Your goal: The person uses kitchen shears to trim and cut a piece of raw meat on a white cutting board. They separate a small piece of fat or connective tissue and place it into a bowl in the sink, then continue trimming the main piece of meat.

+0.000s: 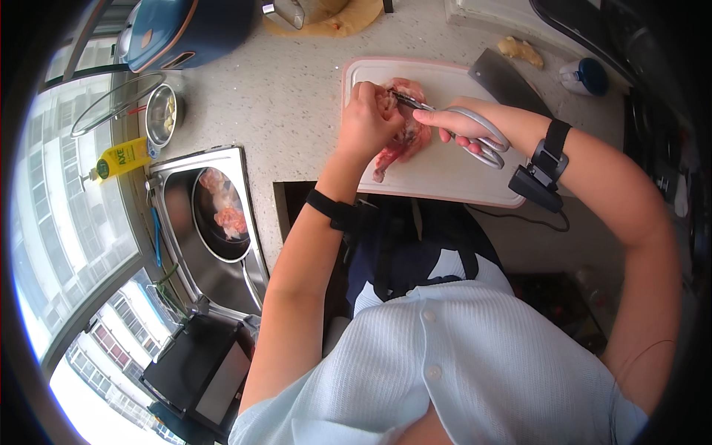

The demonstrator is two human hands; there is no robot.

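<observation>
A piece of raw poultry (414,136) with a leg bone lies on a white cutting board (445,178) with a pink rim. My left hand (370,119) pinches the upper left part of the meat. In my right hand (459,125) is a pair of kitchen scissors (484,130) with grey loop handles. Their blades point left and touch the meat close to my left fingers; the tips are partly hidden in it. A cleaver (509,80) rests across the board's upper right corner.
Left of me, a pan (194,214) holding more raw meat (225,206) stands in the steel sink (239,167). Beyond are a yellow detergent bottle (125,159), a metal bowl (154,117) with pale pieces and a blue appliance (172,33). Ginger (520,51) and a blue-lidded jar (584,76) stand upper right.
</observation>
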